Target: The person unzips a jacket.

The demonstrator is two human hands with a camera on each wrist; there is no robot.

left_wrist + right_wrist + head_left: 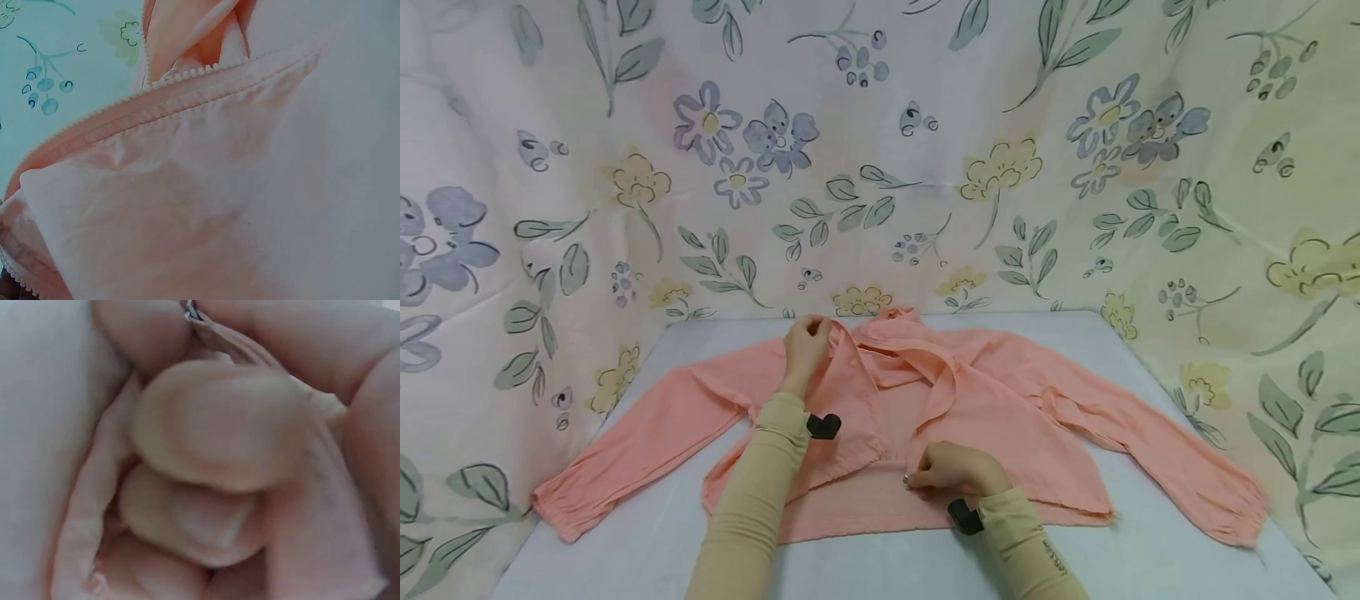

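A coral-pink zip jacket (1000, 425) lies spread with its front parted and both sleeves stretched out sideways. Up by the collar, my left hand (807, 340) pinches the upper edge of the left front panel. The left wrist view shows that panel's zipper teeth (181, 78) along a stitched edge. My right hand (951, 468) grips the lower front corner of the right panel, near the hem. A small metal zipper piece (906, 479) sticks out at its fingertips. In the right wrist view the fingers (219, 425) curl round folded pink fabric (325, 506).
The jacket rests on a table with a white cover (647, 500). Behind it and at both sides hangs a floral curtain (880, 167), close to the table's back edge. The left sleeve (647, 433) and right sleeve (1180, 467) reach towards the table's sides.
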